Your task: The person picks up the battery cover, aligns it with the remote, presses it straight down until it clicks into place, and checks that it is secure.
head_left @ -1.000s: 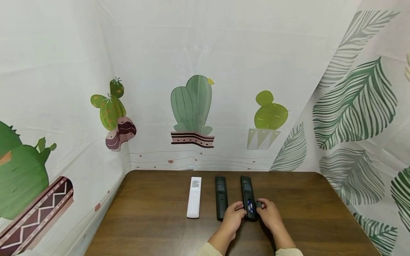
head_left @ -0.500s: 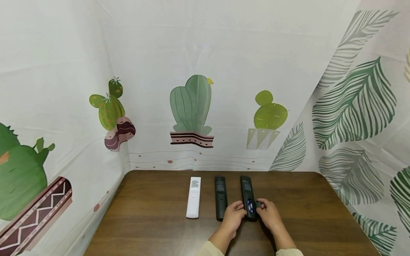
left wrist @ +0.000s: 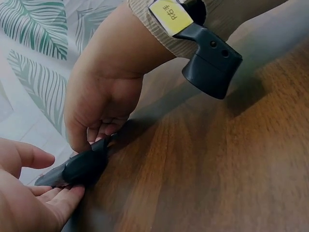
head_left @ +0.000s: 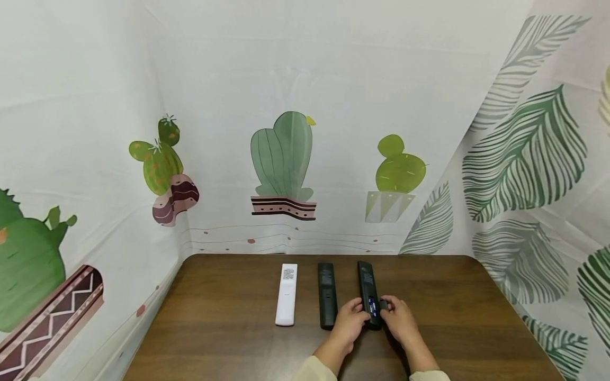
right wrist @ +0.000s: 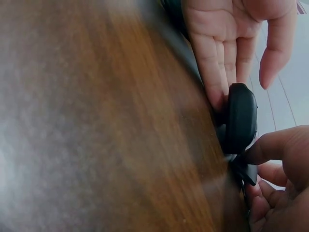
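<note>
While your right hand (head_left: pixel 399 319) pinches the small dark cover (head_left: pixel 383 305) between thumb and fingertips, your left hand (head_left: pixel 349 321) only touches the uncovered black remote (head_left: pixel 367 280): fingers near straight against its side, thumb standing off, nothing gripped. Remote lies back-up on the table (head_left: pixel 229 296) between the two sets of fingers, cover just beside its right edge. Batteries (head_left: pixel 373 307) show in the bay between your fingertips. My read: battery-bay step, cover off; can't tell whether it's being removed or refitted. If refitting, next move calls for bringing the cover over the bay, squaring it and pressing it home, left fingers steadying the body. Second black remote (head_left: pixel 326 288) is just outside your left fingers, white remote (head_left: pixel 286 296) farther out.
</note>
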`<state>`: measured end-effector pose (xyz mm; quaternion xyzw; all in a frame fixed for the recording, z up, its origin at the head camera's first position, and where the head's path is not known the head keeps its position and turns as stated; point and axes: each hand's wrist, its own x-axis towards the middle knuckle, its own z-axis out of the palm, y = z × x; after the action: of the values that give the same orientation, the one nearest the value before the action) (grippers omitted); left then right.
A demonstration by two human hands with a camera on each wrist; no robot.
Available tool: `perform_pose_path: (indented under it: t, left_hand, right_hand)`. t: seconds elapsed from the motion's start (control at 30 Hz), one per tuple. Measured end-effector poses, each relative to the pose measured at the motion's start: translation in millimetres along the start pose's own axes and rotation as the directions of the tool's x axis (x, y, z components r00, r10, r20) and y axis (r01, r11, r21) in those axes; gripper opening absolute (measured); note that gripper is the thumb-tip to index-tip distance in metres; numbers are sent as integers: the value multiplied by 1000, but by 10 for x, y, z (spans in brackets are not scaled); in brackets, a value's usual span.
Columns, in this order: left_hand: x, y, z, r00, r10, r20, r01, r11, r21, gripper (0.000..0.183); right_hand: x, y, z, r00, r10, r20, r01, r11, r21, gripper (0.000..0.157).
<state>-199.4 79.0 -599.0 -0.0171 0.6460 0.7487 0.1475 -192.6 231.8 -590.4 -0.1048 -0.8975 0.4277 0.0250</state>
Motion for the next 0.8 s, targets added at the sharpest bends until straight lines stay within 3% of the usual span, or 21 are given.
perform_pose_path:
  t: [0.33, 0.8]
  left_hand:
    - [37, -33, 41, 1000, -15, 15, 15, 1000, 8, 63]
    - [34, -99, 68, 999, -34, -27, 34, 999, -2, 60]
  right_hand:
    - [-11, -8, 12, 1000, 5, 2, -5, 999, 53, 39]
    - [-22, 13, 2, 999, 40, 22, -42, 995, 89, 39]
